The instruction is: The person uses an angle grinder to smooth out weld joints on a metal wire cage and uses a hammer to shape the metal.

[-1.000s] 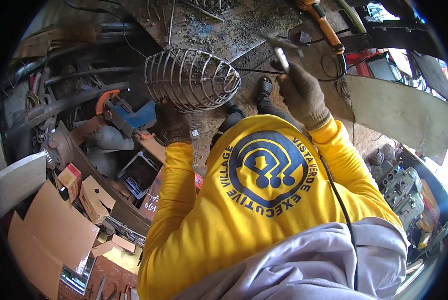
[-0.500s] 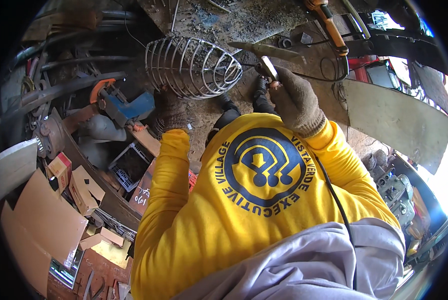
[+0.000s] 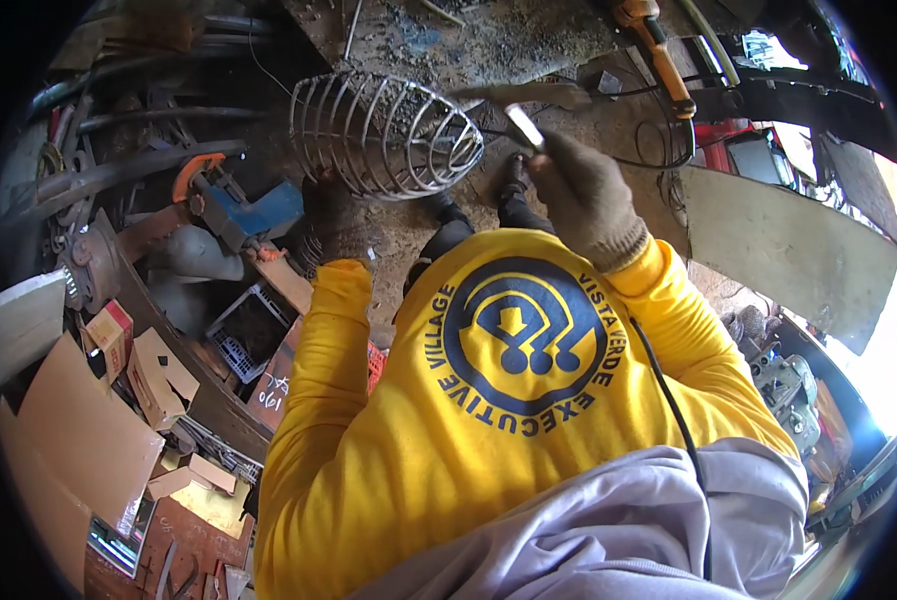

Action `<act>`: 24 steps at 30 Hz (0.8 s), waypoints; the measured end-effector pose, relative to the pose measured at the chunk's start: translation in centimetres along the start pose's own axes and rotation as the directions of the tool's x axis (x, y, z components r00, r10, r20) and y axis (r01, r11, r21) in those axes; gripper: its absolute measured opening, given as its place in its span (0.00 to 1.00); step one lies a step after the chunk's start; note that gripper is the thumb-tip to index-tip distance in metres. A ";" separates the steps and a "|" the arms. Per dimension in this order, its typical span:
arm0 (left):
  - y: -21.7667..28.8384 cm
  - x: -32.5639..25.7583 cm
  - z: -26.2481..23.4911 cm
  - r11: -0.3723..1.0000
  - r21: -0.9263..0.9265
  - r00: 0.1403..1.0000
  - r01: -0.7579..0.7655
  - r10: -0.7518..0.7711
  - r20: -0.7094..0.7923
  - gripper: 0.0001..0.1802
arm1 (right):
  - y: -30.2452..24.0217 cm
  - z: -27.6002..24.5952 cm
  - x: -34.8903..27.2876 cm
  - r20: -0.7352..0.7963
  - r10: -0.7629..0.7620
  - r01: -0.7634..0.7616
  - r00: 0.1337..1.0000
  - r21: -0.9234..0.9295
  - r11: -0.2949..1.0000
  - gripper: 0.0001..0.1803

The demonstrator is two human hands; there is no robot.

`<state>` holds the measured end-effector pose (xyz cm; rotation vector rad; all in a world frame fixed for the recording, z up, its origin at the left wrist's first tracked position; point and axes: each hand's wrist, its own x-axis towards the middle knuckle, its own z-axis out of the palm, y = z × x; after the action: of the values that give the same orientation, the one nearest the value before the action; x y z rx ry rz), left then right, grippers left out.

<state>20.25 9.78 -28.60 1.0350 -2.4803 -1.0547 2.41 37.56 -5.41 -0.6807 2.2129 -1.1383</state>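
A bullet-shaped cage of bent metal rods (image 3: 384, 135) lies on its side at the front edge of a dirty workbench, its narrow end pointing right. My left hand (image 3: 337, 215), in a dark brown glove, is closed at the cage's lower left rim; its fingers are partly hidden in shadow. My right hand (image 3: 587, 195), in a brown knit glove, grips a chipping hammer (image 3: 524, 128) by its pale metal handle. The hammer's long pointed head is motion-blurred and hovers just right of the cage's narrow end.
An orange angle grinder (image 3: 659, 55) rests at the bench's far right, its cord looping down. Left stands a blue bench vise (image 3: 269, 215) with orange parts. Flattened cardboard (image 3: 89, 420) and a plastic crate (image 3: 244, 335) fill the lower left. A grey sheet panel (image 3: 779, 250) leans right.
My right hand has swung slightly left and upward with the chipping hammer, bringing its head nearer the cage. The cage and my left hand stay almost in place.
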 end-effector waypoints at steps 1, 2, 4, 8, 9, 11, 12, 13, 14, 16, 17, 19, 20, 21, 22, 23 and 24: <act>-0.1 -0.1 0.0 0.999 0.046 1.000 -0.017 0.017 0.003 0.25 | -0.7 -0.1 -0.4 -0.048 0.045 -0.039 0.998 0.124 0.992 0.13; -0.1 0.1 0.0 0.995 0.089 0.999 -0.038 0.038 0.004 0.25 | -0.8 -0.5 -0.3 -0.114 -0.151 0.156 0.982 0.030 0.987 0.15; -0.5 -0.1 0.0 0.978 0.199 0.998 -0.068 0.066 0.015 0.25 | 0.6 -0.3 -0.6 -0.116 -0.185 0.187 0.976 0.005 0.982 0.16; -2.6 1.5 0.7 0.841 0.515 0.986 -0.169 0.143 0.089 0.26 | 1.4 0.4 0.2 0.007 -0.088 0.088 0.996 -0.210 0.974 0.16; -2.8 1.6 0.6 0.822 0.540 0.984 -0.180 0.153 0.094 0.26 | 1.4 0.4 0.4 0.000 -0.069 0.068 0.998 -0.182 0.981 0.16; -2.3 1.1 0.7 0.889 0.432 0.988 -0.154 0.134 0.075 0.26 | -0.2 -0.4 -0.1 -0.021 -0.067 0.064 0.998 -0.093 0.994 0.15; -1.4 1.1 0.7 0.938 0.324 0.992 -0.124 0.116 0.043 0.26 | -0.8 -0.8 -0.3 -0.055 -0.078 0.077 0.995 -0.011 0.997 0.14; -0.4 0.2 0.3 0.970 0.228 0.996 -0.087 0.084 0.023 0.26 | -0.8 -0.8 -0.5 -0.058 -0.078 0.077 0.995 -0.013 0.997 0.14; 0.3 -0.3 0.0 0.986 0.155 0.998 -0.064 0.063 0.012 0.26 | -0.9 -0.6 -0.8 -0.088 -0.085 0.085 0.993 0.003 0.996 0.14; 1.2 -0.3 0.1 0.997 0.065 0.999 -0.037 0.037 0.003 0.26 | 0.8 0.2 -0.8 -0.153 -0.178 0.161 0.972 -0.114 0.980 0.15; 1.3 -0.2 0.2 0.998 0.045 0.999 -0.035 0.035 -0.002 0.26 | 1.4 0.6 -0.4 -0.072 -0.134 0.114 0.988 -0.240 0.964 0.16; 1.5 0.1 0.2 1.000 -0.011 1.000 -0.021 0.020 -0.009 0.27 | 1.8 0.4 0.0 -0.023 -0.040 0.035 0.999 -0.179 0.983 0.16; 1.7 0.0 0.1 0.999 -0.050 1.000 -0.008 0.008 -0.016 0.27 | 0.9 -0.1 0.3 -0.020 -0.047 0.043 0.999 -0.178 0.983 0.16; 2.0 -0.1 0.0 0.995 -0.096 1.000 0.010 -0.011 -0.017 0.27 | -0.5 -0.7 -0.1 -0.041 -0.026 0.023 0.999 -0.082 0.996 0.16; 2.0 -0.4 0.0 0.990 -0.141 0.999 0.030 -0.033 -0.016 0.27 | -1.2 -0.9 -0.5 -0.060 -0.003 0.004 0.998 0.015 1.000 0.16; 2.3 -0.8 -0.3 0.981 -0.187 0.998 0.053 -0.056 -0.012 0.27 | -1.3 -0.9 -0.6 -0.068 -0.006 0.007 0.998 0.012 1.000 0.16; 2.6 -0.9 -0.3 0.973 -0.223 0.998 0.064 -0.069 -0.014 0.27 | -1.2 -0.8 -0.8 -0.149 -0.148 0.155 0.978 0.038 0.987 0.16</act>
<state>19.67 11.49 -26.52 1.0587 -2.2603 -1.3003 2.63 37.90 -3.86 -0.7782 2.2770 -1.3539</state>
